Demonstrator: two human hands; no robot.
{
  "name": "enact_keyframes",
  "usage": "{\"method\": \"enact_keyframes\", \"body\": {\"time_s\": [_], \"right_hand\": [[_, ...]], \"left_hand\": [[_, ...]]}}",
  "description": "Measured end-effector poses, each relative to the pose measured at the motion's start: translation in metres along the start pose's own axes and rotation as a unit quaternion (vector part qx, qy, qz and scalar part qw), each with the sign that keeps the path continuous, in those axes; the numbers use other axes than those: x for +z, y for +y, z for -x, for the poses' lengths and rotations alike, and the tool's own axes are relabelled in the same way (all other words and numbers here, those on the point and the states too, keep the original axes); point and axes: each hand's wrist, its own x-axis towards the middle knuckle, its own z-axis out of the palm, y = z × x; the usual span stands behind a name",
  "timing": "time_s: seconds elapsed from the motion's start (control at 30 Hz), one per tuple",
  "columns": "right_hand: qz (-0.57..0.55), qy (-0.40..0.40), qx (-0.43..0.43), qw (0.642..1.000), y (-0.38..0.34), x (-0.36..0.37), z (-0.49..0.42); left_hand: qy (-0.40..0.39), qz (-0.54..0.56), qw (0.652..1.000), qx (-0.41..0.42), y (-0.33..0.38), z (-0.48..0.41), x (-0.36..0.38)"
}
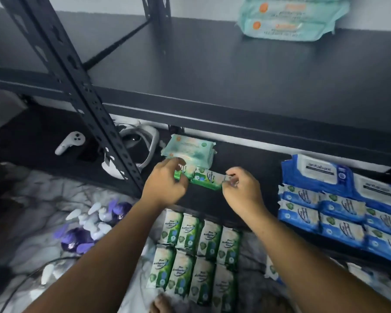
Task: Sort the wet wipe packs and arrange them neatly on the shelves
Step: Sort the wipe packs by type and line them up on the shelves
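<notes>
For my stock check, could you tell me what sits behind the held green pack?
Pale teal packs, stacked, sit behind the green pack; the shelf above hides anything farther back.

Dim, cool, soft-focus view with wide-angle bending at the edges.

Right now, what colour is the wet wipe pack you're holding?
Green and white wet wipe pack, head view.

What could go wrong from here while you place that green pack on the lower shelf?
1. The left hand and right hand hold the green pack only by its ends, so it may slip from the grip.
2. The pale pack lies right behind it; pushing back could knock that askew.
3. Both forearms pass over the floor packs and might disturb their rows.
</notes>
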Motion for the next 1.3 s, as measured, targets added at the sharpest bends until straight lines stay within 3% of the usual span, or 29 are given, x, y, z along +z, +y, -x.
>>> {"method": "enact_keyframes", "body": {"time_s": [0.27, 0.4, 0.53, 0.63, 1.07, 1.3], "right_hand": [[0.026, -0.053, 0.057, 0.997, 0.028, 0.077, -0.123], [-0.007, -0.095, 0.120, 0.988, 0.041, 0.101, -0.162], [-0.027, -0.118, 0.130, 0.984, 0.043, 0.122, -0.179], [-0.047, -0.121, 0.119, 0.984, 0.036, 0.132, -0.190], [-0.054, -0.149, 0.108, 0.981, 0.039, 0.124, -0.176], [-0.057, -0.152, 0.108, 0.981, 0.041, 0.131, -0.179]], "left_hand": [[0.001, 0.092, 0.986, -0.141, -0.082, -0.096, 0.071], [-0.023, 0.031, 0.987, -0.154, -0.107, -0.157, 0.090], [-0.046, -0.038, 0.983, -0.174, -0.113, -0.194, 0.094], [-0.060, -0.018, 0.974, -0.216, -0.113, -0.203, 0.097], [-0.056, 0.006, 0.972, -0.227, -0.122, -0.193, 0.107], [-0.129, -0.017, 0.963, -0.237, -0.110, -0.192, 0.110]]}}
